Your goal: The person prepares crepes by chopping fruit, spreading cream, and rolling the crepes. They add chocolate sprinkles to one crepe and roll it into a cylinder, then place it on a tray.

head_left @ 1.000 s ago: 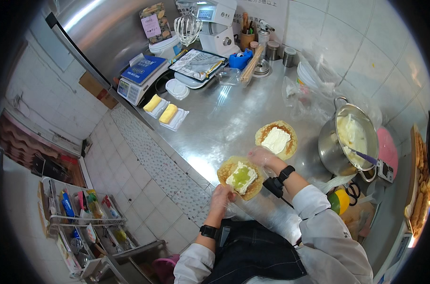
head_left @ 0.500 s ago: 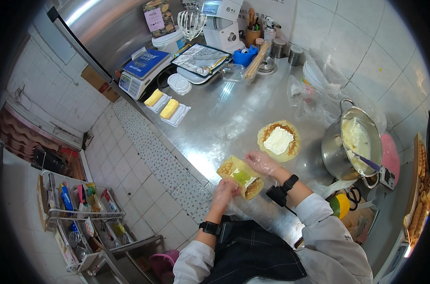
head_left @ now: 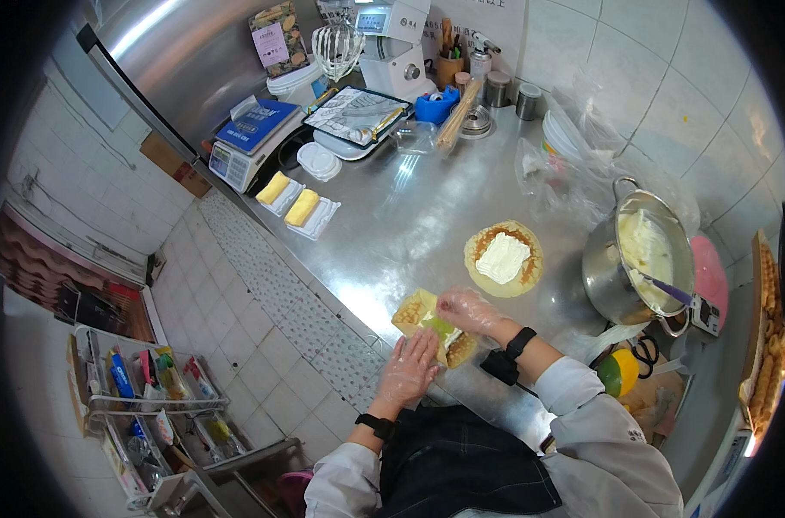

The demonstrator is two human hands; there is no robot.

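A thin yellow crepe [head_left: 411, 312] lies at the near edge of the steel table, with a green filling [head_left: 445, 331] and white cream along its middle. Clear gloves cover both hands. My left hand [head_left: 410, 369] rests at the crepe's near left side, its fingers stretched out and touching the edge. Over the opposite side, my right hand [head_left: 472, 312] has its fingers curled together on the crepe's edge, partly hiding it. Just beyond sits a second crepe [head_left: 532, 281], browned in the middle, with a square of white cream [head_left: 503, 258] spread on it.
A steel pot [head_left: 601, 269] of pale cream stands to the right with a purple-handled spatula [head_left: 668, 290] in it. Two yellow rolls in white trays [head_left: 321, 217] lie at the table's left edge. Behind are a scale [head_left: 231, 167], a mixer [head_left: 392, 65] and plastic bags [head_left: 565, 177].
My left hand has gone from pinching the crepe's edge to lying with fingers outstretched against it. The right hand has moved slightly left and down over the crepe. The crepe's near side now lies lower.
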